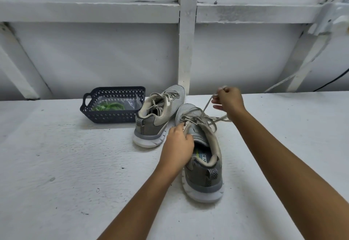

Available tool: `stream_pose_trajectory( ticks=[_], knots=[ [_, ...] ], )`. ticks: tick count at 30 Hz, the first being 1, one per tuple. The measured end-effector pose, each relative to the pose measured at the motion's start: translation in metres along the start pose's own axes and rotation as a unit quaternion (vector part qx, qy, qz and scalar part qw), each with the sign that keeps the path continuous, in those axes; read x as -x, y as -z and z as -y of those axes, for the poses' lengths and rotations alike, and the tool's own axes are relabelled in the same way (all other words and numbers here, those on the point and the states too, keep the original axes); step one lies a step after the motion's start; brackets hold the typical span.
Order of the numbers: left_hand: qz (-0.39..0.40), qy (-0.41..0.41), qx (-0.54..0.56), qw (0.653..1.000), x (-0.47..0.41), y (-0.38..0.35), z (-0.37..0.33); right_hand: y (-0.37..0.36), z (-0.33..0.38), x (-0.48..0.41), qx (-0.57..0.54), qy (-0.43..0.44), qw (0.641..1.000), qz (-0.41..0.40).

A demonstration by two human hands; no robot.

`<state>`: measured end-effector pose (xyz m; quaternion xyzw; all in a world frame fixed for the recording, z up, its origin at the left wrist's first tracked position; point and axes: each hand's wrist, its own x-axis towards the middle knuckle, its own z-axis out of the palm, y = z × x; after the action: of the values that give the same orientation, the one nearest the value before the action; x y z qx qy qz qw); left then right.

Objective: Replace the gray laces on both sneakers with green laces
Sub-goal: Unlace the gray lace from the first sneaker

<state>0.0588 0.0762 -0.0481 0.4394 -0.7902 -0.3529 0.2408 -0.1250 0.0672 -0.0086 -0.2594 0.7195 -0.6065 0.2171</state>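
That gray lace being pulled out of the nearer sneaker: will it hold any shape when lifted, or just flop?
Probably it flops: the gray lace is straight only where the right hand pulls it taut, and its loose part lies in curls beside the nearer sneaker. It looks flat, thin and light. It may drag through the eyelets, since the left hand steadies the shoe.

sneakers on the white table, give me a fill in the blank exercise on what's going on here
1. The right hand pulls a gray lace up out of the ____ sneaker.
2. The left hand holds that sneaker at its ____.
3. The green laces lie inside the dark ____.
4. The far sneaker stands to the ____ of the basket.

Missing words: near; tongue; basket; right
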Motion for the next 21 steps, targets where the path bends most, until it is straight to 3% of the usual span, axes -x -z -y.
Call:
stream_pose_trajectory(
  ticks=[4,8,10,13,16,18,21],
  knots=[
    [-0.001,0.002,-0.002,1.0,-0.001,0.0,0.0,-0.008,-0.023,0.017,0.145,-0.034,0.982,0.12],
    [0.0,0.001,-0.005,1.0,-0.001,0.0,-0.001,-0.017,-0.035,0.024,0.322,0.061,0.939,0.103],
    [0.002,0.001,-0.004,1.0,-0.001,-0.001,0.0,-0.019,-0.035,0.018,0.313,0.075,0.944,0.079],
    [0.004,0.003,0.0,1.0,-0.002,0.0,0.001,-0.013,-0.025,0.003,0.182,0.049,0.982,0.006],
    [0.003,0.001,-0.002,1.0,-0.001,-0.001,0.001,-0.005,-0.013,-0.004,0.102,0.036,0.993,-0.043],
    [0.004,0.0,-0.002,1.0,-0.001,-0.001,0.002,-0.006,-0.015,0.0,0.103,0.019,0.994,-0.014],
    [0.004,0.003,-0.002,1.0,-0.002,-0.001,0.002,-0.012,-0.028,0.013,0.194,-0.013,0.978,0.08]
  ],
)
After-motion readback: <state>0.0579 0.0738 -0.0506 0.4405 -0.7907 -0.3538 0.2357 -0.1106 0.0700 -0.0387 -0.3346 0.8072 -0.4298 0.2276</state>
